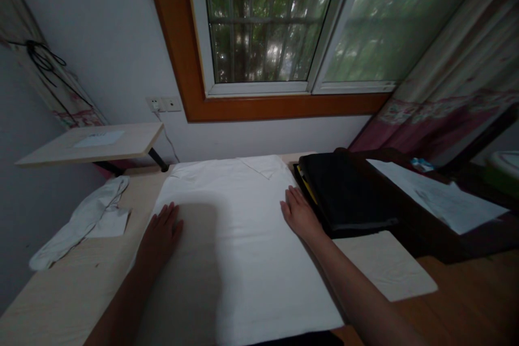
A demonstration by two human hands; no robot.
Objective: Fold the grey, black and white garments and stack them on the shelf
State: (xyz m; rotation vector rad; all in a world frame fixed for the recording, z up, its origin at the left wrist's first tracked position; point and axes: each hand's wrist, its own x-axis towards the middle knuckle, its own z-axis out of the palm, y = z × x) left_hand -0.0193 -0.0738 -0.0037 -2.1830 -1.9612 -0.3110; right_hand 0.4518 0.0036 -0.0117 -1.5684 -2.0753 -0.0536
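Observation:
A white cloth garment (251,259), folded into a long flat shape, covers the middle of the desk. Its far end shows folded corners and seams, but I cannot tell exactly which garment it is. My left hand (161,232) rests flat near its left edge, fingers stretched out and pointing away from me. Along the right edge lies my right hand (299,213), palm down with the fingers extended. Neither hand grips anything. A shadow falls over the cloth's left part.
A second white cloth (91,219) lies crumpled at the left, below a small raised shelf (133,143). Black folders (348,189) are stacked right of the garment, beside a paper sheet (441,200) on dark furniture. The window (267,27) and wall sockets (164,104) are behind.

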